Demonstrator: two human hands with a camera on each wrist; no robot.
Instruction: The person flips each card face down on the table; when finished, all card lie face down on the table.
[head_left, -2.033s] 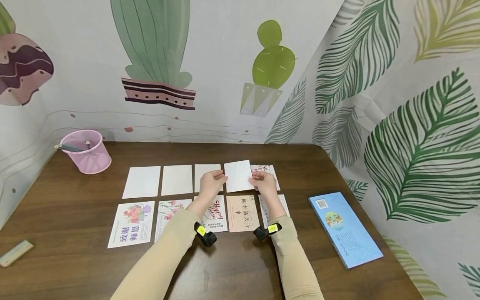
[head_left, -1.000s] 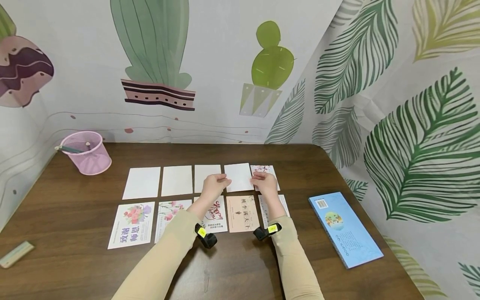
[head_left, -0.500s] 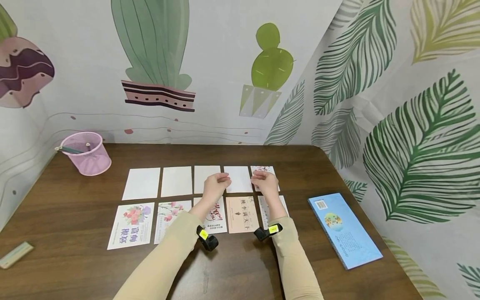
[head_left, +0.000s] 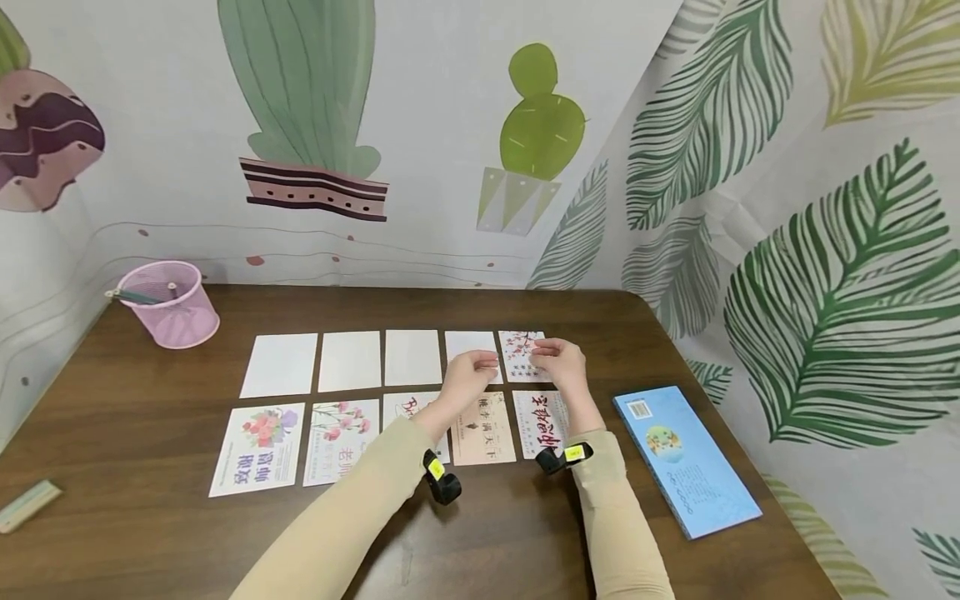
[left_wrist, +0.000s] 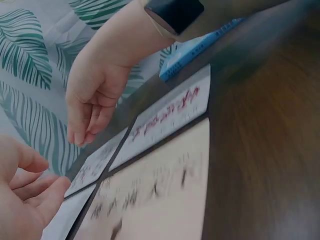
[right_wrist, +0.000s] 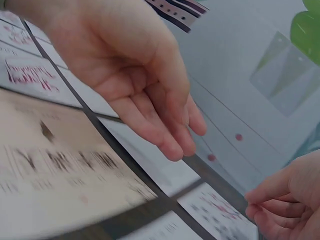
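Note:
My left hand (head_left: 467,382) hovers over the right part of a blank white card (head_left: 459,343), fourth in the back row. Its fingers are relaxed and hold nothing, as the right wrist view confirms. To its right, my right hand (head_left: 566,368) hangs with loosely bent fingers at the right edge of a blossom card (head_left: 517,346). The left wrist view shows nothing gripped in it. Below the hands lie a beige card (head_left: 480,437) and a card with red writing (head_left: 542,417), both in the front row.
More blank white cards (head_left: 279,367) continue the back row leftward. A bouquet card (head_left: 258,450) and a pink flower card (head_left: 341,437) lie in front. A pink mesh pen cup (head_left: 183,312), an eraser-like block (head_left: 30,506) and a blue book (head_left: 686,462) flank the cards.
The white card, held between both hands at first, has been lowered flat onto the table and let go. Both hands have since shifted right, uncovering more of the blossom card.

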